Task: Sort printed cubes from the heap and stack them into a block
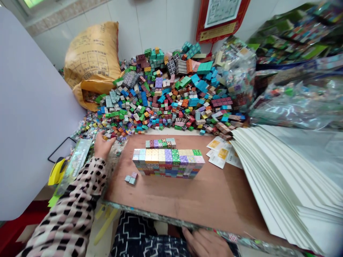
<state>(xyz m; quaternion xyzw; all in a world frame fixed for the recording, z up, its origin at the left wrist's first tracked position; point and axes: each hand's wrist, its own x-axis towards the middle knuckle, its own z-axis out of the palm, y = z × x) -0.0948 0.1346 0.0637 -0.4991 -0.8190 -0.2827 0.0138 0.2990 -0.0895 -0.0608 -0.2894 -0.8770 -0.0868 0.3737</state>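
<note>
A block of cubes [168,163] stands on a wooden board [222,200], with a shorter row [160,143] along its top and loose cubes [131,177] beside it; a large heap [166,96] lies beyond. The left hand [103,144], spread wide, touches the heap's edge, holding nothing visible; the right hand [206,244] lies open at the board's near edge.

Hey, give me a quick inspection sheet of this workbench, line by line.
surface: brown wooden board, with blocks and paper on it
job's things: long stack of patterned cube blocks, a short row of cubes behind it, a few loose cubes to its left
clutter: large heap of coloured blocks, printed cards, stack of white sheets
fingers: left hand at the heap's edge; right hand at the board's near edge
cables: nothing seen
surroundings: yellow woven sack, tiled wall, red-framed notice
</note>
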